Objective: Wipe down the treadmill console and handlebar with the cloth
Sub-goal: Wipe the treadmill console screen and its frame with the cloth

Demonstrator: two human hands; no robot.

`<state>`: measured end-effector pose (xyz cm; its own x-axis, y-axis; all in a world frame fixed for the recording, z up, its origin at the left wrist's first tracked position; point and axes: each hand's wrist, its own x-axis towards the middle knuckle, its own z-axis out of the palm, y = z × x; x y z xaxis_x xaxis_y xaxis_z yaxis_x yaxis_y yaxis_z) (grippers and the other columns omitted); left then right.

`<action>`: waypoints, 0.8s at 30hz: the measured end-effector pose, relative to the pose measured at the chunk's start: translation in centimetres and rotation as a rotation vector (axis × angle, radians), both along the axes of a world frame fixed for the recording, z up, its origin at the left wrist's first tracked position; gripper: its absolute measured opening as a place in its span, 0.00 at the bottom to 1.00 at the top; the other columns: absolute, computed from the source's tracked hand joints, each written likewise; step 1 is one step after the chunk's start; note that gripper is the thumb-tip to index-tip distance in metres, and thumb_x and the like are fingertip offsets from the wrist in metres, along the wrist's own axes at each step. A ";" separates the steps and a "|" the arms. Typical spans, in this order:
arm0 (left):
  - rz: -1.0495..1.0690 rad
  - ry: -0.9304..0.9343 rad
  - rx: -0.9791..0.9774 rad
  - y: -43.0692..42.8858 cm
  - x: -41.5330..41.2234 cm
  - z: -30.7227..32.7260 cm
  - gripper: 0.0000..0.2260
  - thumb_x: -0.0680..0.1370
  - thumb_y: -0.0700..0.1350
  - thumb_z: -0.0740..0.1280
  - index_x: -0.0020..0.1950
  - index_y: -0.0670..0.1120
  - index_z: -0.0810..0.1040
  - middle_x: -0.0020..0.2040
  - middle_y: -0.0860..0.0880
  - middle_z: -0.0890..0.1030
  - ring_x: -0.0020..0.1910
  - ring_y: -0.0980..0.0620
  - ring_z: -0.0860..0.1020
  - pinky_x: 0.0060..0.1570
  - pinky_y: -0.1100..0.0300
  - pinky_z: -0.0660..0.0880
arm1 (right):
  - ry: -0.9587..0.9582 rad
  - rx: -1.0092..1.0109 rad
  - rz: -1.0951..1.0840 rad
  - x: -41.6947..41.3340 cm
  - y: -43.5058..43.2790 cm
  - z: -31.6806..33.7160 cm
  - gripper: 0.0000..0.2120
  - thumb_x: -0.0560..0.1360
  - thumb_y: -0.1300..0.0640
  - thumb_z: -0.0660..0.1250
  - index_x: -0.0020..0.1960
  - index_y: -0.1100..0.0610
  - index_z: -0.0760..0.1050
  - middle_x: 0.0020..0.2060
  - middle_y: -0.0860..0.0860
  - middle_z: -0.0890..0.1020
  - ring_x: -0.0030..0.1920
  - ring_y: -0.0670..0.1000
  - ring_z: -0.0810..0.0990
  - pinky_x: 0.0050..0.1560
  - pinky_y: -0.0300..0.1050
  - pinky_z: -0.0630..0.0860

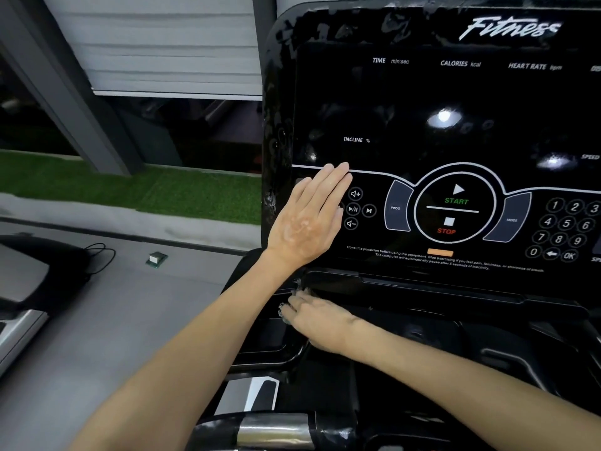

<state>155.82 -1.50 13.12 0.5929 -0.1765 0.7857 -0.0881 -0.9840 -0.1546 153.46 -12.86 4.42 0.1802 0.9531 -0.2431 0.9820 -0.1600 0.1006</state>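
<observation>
The left hand (309, 219) lies flat and open on the left side of the console (455, 102), with its fingers straight and pointing up. The right hand (315, 320) is lower and nearer. It reaches across to the left over the dark shelf (422, 288) under the console. Its fingertips are blurry, so it is hard to tell if it holds anything. No cloth shows plainly; it may be under that hand. Most of the console lies to the right of both hands. The handlebar (273, 431) runs left to right, nearest of all, and the right hand is closer to it.
</observation>
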 end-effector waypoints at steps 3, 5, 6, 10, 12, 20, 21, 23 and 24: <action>-0.006 0.004 -0.007 0.0 0.0 0.0 0.21 0.80 0.42 0.60 0.73 0.39 0.67 0.73 0.43 0.69 0.73 0.47 0.65 0.71 0.51 0.63 | 0.234 0.040 -0.052 -0.5 -0.2 -0.2 0.26 0.71 0.71 0.60 0.69 0.62 0.67 0.62 0.59 0.74 0.64 0.59 0.72 0.64 0.48 0.69; -0.004 0.014 -0.010 0.0 0.0 0.0 0.21 0.80 0.42 0.61 0.73 0.39 0.67 0.74 0.43 0.69 0.73 0.46 0.65 0.71 0.51 0.63 | 0.397 0.056 -0.025 -0.7 -1.1 -0.4 0.19 0.68 0.72 0.60 0.56 0.59 0.75 0.54 0.56 0.78 0.58 0.57 0.76 0.57 0.51 0.74; -0.004 0.016 -0.010 0.0 0.0 0.0 0.21 0.80 0.42 0.61 0.73 0.39 0.67 0.74 0.43 0.69 0.73 0.46 0.65 0.71 0.52 0.62 | 0.455 0.074 0.001 -0.8 -1.7 -0.5 0.16 0.68 0.73 0.60 0.50 0.58 0.74 0.51 0.54 0.79 0.55 0.57 0.78 0.54 0.52 0.76; -0.013 0.013 -0.022 -0.1 0.0 0.1 0.21 0.79 0.41 0.62 0.72 0.38 0.68 0.73 0.43 0.69 0.73 0.46 0.65 0.71 0.52 0.62 | 0.516 0.176 0.062 -0.2 -3.8 0.6 0.24 0.68 0.77 0.58 0.59 0.60 0.76 0.60 0.52 0.79 0.64 0.54 0.74 0.63 0.50 0.73; -0.015 0.015 -0.022 -0.1 0.0 0.1 0.21 0.79 0.41 0.62 0.72 0.38 0.68 0.73 0.43 0.69 0.73 0.46 0.65 0.70 0.52 0.63 | 0.464 0.196 0.030 0.7 -4.9 0.8 0.29 0.70 0.77 0.58 0.68 0.59 0.72 0.69 0.51 0.73 0.72 0.51 0.67 0.69 0.48 0.69; -0.010 0.030 -0.021 -0.1 0.0 0.1 0.21 0.80 0.41 0.62 0.72 0.38 0.68 0.74 0.42 0.68 0.73 0.46 0.65 0.70 0.50 0.64 | 0.348 0.270 -0.270 3.5 -10.8 1.1 0.34 0.71 0.74 0.56 0.75 0.54 0.65 0.74 0.47 0.66 0.73 0.47 0.66 0.72 0.42 0.64; -0.010 0.032 -0.023 -0.1 0.0 0.1 0.21 0.80 0.41 0.62 0.73 0.38 0.67 0.74 0.42 0.68 0.73 0.46 0.65 0.70 0.50 0.64 | 0.350 0.267 -0.300 3.4 -11.1 1.1 0.34 0.71 0.74 0.55 0.75 0.55 0.64 0.74 0.48 0.66 0.73 0.47 0.66 0.72 0.42 0.64; -0.010 0.037 -0.026 -0.1 0.0 0.1 0.21 0.80 0.41 0.62 0.73 0.38 0.67 0.74 0.42 0.68 0.73 0.46 0.64 0.70 0.50 0.64 | 0.359 0.259 -0.380 3.2 -11.7 0.8 0.32 0.73 0.73 0.55 0.76 0.55 0.62 0.74 0.49 0.66 0.73 0.48 0.65 0.72 0.41 0.63; -0.010 0.039 -0.025 -0.1 0.0 0.1 0.21 0.80 0.41 0.62 0.73 0.38 0.67 0.74 0.42 0.68 0.73 0.45 0.65 0.70 0.49 0.64 | 0.363 0.267 -0.420 3.0 -12.1 0.7 0.31 0.75 0.72 0.55 0.76 0.56 0.61 0.74 0.50 0.66 0.73 0.48 0.66 0.71 0.41 0.63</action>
